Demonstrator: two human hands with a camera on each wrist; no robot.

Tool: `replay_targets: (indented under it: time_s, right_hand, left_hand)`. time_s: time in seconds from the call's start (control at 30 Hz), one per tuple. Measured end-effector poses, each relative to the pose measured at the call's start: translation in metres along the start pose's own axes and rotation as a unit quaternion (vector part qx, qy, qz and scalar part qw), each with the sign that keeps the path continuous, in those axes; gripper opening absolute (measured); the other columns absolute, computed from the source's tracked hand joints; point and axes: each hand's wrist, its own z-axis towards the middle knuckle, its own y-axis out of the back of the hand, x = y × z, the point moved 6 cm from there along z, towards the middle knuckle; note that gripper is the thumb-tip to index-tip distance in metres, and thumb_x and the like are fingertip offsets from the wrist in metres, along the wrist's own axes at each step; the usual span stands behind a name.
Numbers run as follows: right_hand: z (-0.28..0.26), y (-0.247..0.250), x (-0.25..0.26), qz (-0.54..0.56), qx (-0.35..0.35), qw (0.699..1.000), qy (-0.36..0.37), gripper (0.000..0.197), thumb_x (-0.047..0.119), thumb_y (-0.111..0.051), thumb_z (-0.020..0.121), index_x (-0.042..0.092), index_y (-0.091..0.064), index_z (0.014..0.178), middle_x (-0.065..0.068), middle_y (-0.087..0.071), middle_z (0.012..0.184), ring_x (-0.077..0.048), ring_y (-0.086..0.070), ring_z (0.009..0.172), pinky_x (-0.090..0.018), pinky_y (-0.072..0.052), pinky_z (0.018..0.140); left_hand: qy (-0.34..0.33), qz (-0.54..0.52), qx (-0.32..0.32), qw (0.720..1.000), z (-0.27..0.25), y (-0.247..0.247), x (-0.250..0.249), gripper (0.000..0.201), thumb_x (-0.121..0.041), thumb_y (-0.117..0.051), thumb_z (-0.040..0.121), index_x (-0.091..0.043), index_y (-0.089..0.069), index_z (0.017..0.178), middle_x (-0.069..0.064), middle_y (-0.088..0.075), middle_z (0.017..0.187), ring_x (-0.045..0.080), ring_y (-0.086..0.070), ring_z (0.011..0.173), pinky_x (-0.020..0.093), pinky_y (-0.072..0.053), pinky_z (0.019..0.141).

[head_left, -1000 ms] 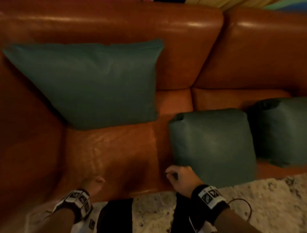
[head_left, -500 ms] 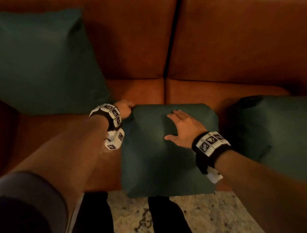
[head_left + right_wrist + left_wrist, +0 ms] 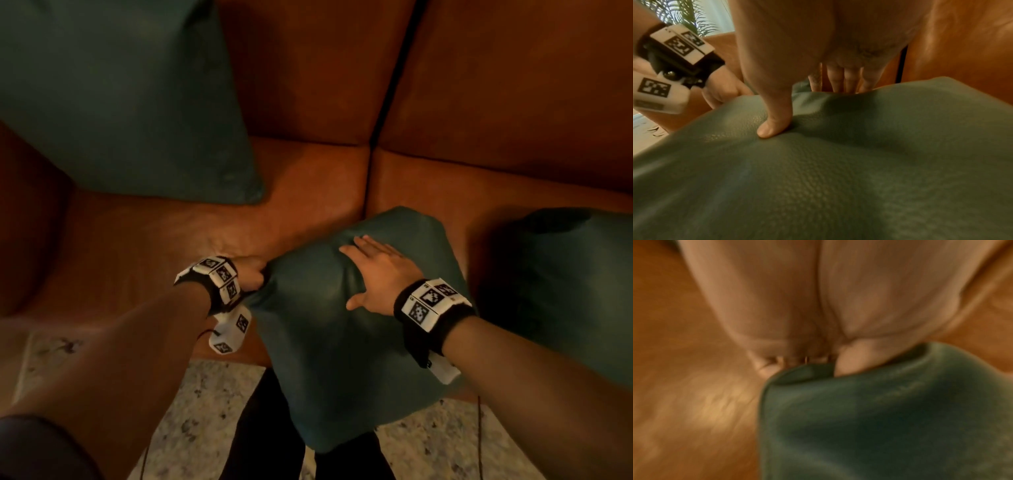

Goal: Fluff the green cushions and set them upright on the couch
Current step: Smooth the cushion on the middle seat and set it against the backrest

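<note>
A small green leather cushion (image 3: pixel 342 359) lies tilted on the front of the orange couch seat (image 3: pixel 154 253), hanging over its front edge. My left hand (image 3: pixel 251 274) grips its upper left corner (image 3: pixel 807 371). My right hand (image 3: pixel 376 270) presses flat on its top with straight fingers, denting the leather (image 3: pixel 818 162); the thumb (image 3: pixel 772 126) digs in. A large green cushion (image 3: pixel 113 96) leans upright against the backrest at the left. A third green cushion (image 3: pixel 565 281) lies on the right seat.
The couch backrest (image 3: pixel 513 85) rises behind, split by a dark seam (image 3: pixel 394 78). A speckled rug (image 3: pixel 205 428) covers the floor below the couch edge, where my dark trouser legs (image 3: pixel 267 445) stand.
Both hands came up from the couch edge to the small cushion. The left now grips its corner tighter and lifts it; the right palm pushes deeper into the top.
</note>
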Motion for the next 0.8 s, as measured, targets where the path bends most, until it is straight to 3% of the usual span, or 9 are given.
replay_targets:
  time_s: [0.07,0.17,0.27,0.33,0.4,0.53,0.6,0.67,0.8]
  right_hand:
    - [-0.001,-0.002,-0.005,0.007,0.000,1.000,-0.007,0.102,0.057,-0.074,0.069,0.032,-0.016,0.149,0.000,-0.013,0.160,-0.017,-0.009,0.148,-0.034,-0.012,0.118]
    - [-0.002,-0.003,-0.012,0.025,0.000,0.999,-0.030,0.103,0.062,-0.073,0.067,0.034,-0.016,0.148,0.004,-0.014,0.160,-0.013,-0.011,0.147,-0.033,-0.016,0.117]
    - [0.002,-0.006,-0.003,0.020,0.003,0.999,-0.040,0.103,0.062,-0.072,0.067,0.032,-0.017,0.149,0.004,-0.014,0.160,-0.013,-0.010,0.147,-0.030,-0.014,0.117]
    - [0.006,-0.007,0.006,0.013,0.002,0.999,-0.050,0.104,0.059,-0.074,0.067,0.030,-0.018,0.149,0.004,-0.014,0.160,-0.013,-0.010,0.147,-0.029,-0.013,0.117]
    - [0.009,-0.006,0.009,0.012,-0.001,0.998,-0.066,0.104,0.057,-0.077,0.066,0.030,-0.020,0.149,0.003,-0.016,0.159,-0.014,-0.012,0.147,-0.030,-0.015,0.117]
    - [0.008,-0.004,0.006,0.016,0.003,0.995,-0.100,0.106,0.060,-0.079,0.059,0.035,-0.022,0.145,0.004,-0.021,0.158,-0.015,-0.020,0.145,-0.034,-0.025,0.116]
    - [0.006,-0.003,0.007,0.022,0.004,0.994,-0.110,0.106,0.063,-0.078,0.059,0.037,-0.021,0.145,0.006,-0.020,0.158,-0.014,-0.021,0.144,-0.035,-0.027,0.115]
    - [0.006,-0.003,0.011,0.032,0.000,0.993,-0.113,0.105,0.065,-0.075,0.061,0.035,-0.021,0.146,0.005,-0.020,0.158,-0.014,-0.021,0.145,-0.034,-0.026,0.114]
    - [0.003,-0.004,0.021,0.050,-0.004,0.991,-0.127,0.104,0.067,-0.073,0.063,0.032,-0.022,0.147,0.001,-0.026,0.156,-0.018,-0.026,0.142,-0.034,-0.027,0.113]
  left_hand:
    - [-0.016,-0.128,-0.071,0.989,-0.001,-0.001,0.012,0.014,-0.007,-0.059,0.085,-0.011,-0.061,0.098,0.009,-0.061,0.097,0.022,-0.057,0.091,0.027,-0.040,0.075]
    - [-0.017,-0.345,-0.178,0.921,-0.004,-0.007,0.045,0.006,-0.018,-0.065,0.088,-0.012,-0.063,0.089,0.001,-0.058,0.083,0.017,-0.053,0.080,0.030,-0.041,0.075]
    - [0.042,-0.555,-0.201,0.806,0.005,-0.034,0.080,0.011,-0.014,-0.066,0.086,-0.024,-0.064,0.085,0.004,-0.062,0.100,0.028,-0.059,0.101,0.047,-0.047,0.095]
    - [0.077,-0.607,-0.190,0.768,0.013,-0.045,0.088,0.020,-0.010,-0.064,0.086,-0.029,-0.063,0.089,0.003,-0.062,0.110,0.024,-0.057,0.109,0.043,-0.046,0.102]
    - [0.088,-0.581,-0.185,0.788,0.019,-0.043,0.089,0.011,-0.020,-0.064,0.087,-0.028,-0.064,0.092,0.006,-0.063,0.117,0.026,-0.058,0.110,0.044,-0.046,0.101]
    - [0.045,-0.404,-0.202,0.891,0.013,-0.011,0.074,0.024,-0.032,-0.060,0.090,-0.011,-0.062,0.102,0.005,-0.062,0.097,0.024,-0.058,0.095,0.033,-0.046,0.088]
    - [0.029,-0.382,-0.231,0.894,0.011,0.003,0.070,0.014,-0.026,-0.059,0.091,-0.014,-0.061,0.096,0.003,-0.059,0.091,0.021,-0.056,0.088,0.025,-0.039,0.076]
    - [0.018,-0.407,-0.266,0.874,0.007,0.018,0.067,0.010,-0.019,-0.057,0.093,-0.011,-0.062,0.097,0.003,-0.057,0.087,0.019,-0.054,0.083,0.019,-0.033,0.070]
    - [0.012,-0.406,-0.319,0.857,0.002,0.046,0.063,0.021,-0.020,-0.056,0.093,-0.006,-0.063,0.107,0.015,-0.065,0.100,0.028,-0.060,0.096,0.026,-0.040,0.075]
